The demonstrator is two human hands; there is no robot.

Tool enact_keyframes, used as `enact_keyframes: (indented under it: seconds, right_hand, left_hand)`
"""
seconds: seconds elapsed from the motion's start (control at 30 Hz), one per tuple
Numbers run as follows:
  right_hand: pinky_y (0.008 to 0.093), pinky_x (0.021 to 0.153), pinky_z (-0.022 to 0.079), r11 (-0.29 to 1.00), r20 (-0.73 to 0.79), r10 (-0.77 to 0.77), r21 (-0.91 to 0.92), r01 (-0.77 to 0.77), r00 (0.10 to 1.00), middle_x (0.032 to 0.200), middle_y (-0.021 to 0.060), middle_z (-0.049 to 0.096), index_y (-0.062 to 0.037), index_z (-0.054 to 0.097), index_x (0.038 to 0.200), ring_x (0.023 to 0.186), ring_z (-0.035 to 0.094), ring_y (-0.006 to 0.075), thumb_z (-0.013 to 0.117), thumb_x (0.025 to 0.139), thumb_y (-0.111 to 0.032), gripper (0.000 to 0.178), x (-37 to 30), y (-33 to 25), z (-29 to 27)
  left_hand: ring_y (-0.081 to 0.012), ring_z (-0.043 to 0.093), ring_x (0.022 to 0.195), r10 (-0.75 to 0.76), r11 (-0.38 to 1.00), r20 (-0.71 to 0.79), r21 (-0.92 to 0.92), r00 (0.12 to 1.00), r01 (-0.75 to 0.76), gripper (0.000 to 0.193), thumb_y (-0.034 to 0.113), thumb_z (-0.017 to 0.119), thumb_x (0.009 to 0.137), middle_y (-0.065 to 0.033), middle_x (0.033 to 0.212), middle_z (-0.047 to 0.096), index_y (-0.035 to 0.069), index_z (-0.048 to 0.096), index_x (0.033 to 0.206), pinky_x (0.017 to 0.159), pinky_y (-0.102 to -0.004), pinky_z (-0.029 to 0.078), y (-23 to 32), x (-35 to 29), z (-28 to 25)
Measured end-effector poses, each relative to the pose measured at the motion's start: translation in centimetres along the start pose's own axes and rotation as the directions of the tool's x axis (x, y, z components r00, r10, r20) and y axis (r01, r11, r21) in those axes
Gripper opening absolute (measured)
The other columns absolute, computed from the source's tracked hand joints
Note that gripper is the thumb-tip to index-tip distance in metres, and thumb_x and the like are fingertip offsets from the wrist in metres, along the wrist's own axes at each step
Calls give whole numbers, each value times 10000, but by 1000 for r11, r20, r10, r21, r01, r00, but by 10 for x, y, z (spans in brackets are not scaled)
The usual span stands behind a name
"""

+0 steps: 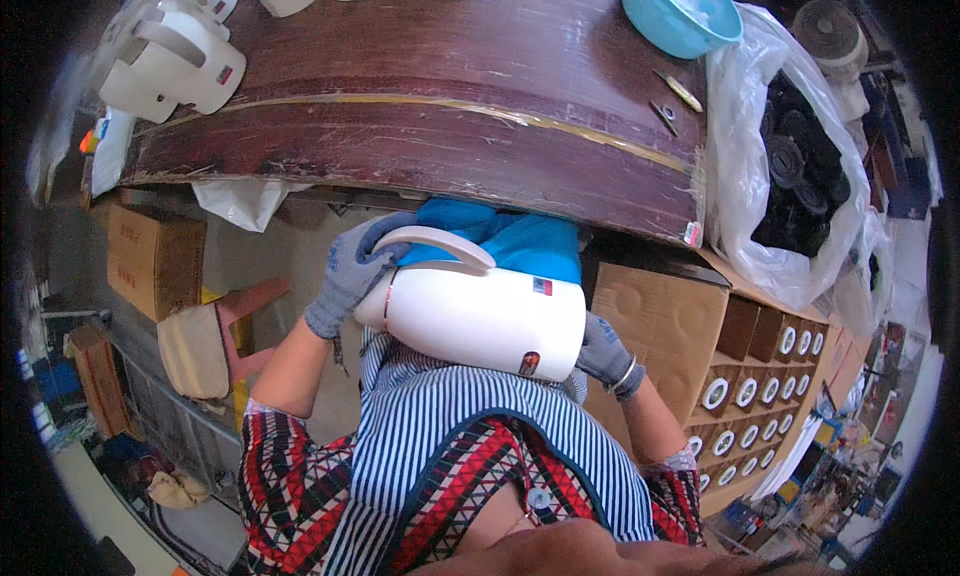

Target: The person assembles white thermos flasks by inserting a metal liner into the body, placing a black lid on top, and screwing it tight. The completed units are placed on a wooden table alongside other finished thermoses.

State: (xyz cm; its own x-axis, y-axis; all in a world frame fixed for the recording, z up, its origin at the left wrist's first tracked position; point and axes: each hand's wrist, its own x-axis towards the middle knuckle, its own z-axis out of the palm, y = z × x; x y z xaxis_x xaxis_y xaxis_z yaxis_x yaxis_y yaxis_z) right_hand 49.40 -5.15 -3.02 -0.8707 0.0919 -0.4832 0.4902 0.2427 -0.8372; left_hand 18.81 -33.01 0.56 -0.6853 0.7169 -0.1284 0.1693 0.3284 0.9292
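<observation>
A white thermos jug (pixel 480 316) with a beige curved handle lies sideways across my lap, its spout end to the left. My left hand (pixel 360 261), in a grey work glove, is closed around the spout end beside the handle. At the other end my right hand (pixel 605 354), gloved the same way, grips the base; part of its fingers is hidden behind the jug. Two small stickers show on the jug's side near the base.
Ahead is a dark red worktable (pixel 400 141) with white jugs (pixel 190 56) at its left, a blue basin (pixel 685 14) and a cutter knife (pixel 680 91). To the right stand a plastic bag (pixel 745 166) of black parts and a divided carton (pixel 735 416). A stool (pixel 195 348) is left.
</observation>
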Motion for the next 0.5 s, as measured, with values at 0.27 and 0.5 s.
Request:
enact_keyframes:
  seconds: [0.27,0.5]
  right_hand:
    - [425,901,560,994,-247,5,-102,-31,969,1137,208,729,-30,574,1382,1030,725,321,778,871,-416,672,-35,-53,-9]
    - [442,890,484,494,-26,-611,-794,355,791,1254,105,682,-68,570,1410,1043,683,289,653,772,-747,935,-116,-207,-84]
  left_hand:
    - [-242,697,1083,38,998,30,-55,999,-36,416,264,724,937,-147,1213,720,43,675,1285,961,-365,540,4,5,14]
    - [-192,677,989,-142,663,162,-717,977,215,373,240,608,1037,-88,1194,679,39,585,1351,827,-338,566,37,5,140]
